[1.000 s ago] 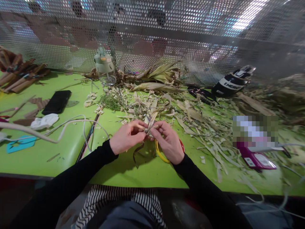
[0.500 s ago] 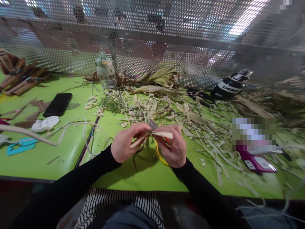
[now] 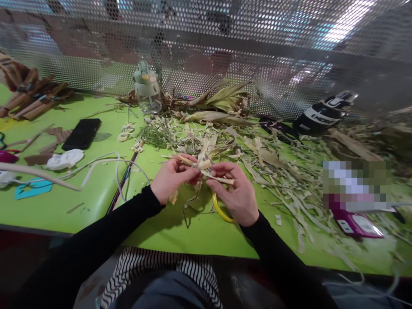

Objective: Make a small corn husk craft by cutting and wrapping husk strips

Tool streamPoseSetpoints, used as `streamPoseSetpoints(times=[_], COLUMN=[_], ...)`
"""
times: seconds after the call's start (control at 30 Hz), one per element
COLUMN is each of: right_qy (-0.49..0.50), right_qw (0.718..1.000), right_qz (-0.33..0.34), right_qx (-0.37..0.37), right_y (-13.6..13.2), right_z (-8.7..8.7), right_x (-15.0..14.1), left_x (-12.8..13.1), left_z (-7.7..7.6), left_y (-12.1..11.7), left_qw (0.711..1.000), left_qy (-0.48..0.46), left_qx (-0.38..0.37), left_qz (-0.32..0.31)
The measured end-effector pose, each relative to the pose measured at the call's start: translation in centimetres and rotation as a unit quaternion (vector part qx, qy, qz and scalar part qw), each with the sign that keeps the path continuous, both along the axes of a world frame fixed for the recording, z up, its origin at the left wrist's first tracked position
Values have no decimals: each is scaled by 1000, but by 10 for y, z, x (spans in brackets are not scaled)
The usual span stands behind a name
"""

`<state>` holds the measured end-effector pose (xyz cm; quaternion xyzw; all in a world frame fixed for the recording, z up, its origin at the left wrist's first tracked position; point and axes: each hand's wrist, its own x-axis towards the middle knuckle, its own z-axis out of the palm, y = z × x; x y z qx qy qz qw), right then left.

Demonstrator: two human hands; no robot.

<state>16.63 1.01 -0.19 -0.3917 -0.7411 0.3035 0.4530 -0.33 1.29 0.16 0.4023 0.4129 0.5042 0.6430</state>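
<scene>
Above the table's front part, my left hand (image 3: 172, 178) pinches a small knot of folded dried husk strips (image 3: 204, 163) between thumb and fingers. Pale strip ends stick out of it to several sides, and a dark thin tail hangs below. My right hand (image 3: 236, 191) closes its thumb and fingers round a pale strip at the right side of the same piece. Under the right hand lies a yellow loop handle (image 3: 220, 211), which looks like part of scissors; the palm covers much of it.
Husk scraps (image 3: 189, 133) spread behind and right of my hands. A clear bottle (image 3: 148, 92), a black bottle (image 3: 322, 113), a phone (image 3: 82, 134), white cables (image 3: 93, 165) and a purple device (image 3: 360, 223) lie or stand around. Perforated metal (image 3: 199, 56) closes off the back.
The husk piece has been turned and its strips fan out more now. My right hand has moved slightly right and downward, with its fingers less bunched against the left hand.
</scene>
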Motion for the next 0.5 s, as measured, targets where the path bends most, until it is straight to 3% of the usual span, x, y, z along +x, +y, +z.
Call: streamPoseSetpoints(times=[0.13, 0.27, 0.37, 0.5], right_qy=[-101, -174, -199, -163], right_qw=[983, 940, 930, 958], right_qz=[-10, -14, -54, -74], right_qx=[155, 294, 304, 226], right_y=[2, 2, 3, 4], right_z=[1, 3, 4, 2], right_x=[4, 4, 3, 1], left_x=[-2, -1, 0, 3], left_z=[0, -7, -12, -11], left_y=[1, -2, -5, -8], left_qw=[1000, 984, 954, 969], left_qy=[20, 133, 226, 149], left_qx=[7, 113, 189, 171], left_qz=[-1, -33, -53, -96])
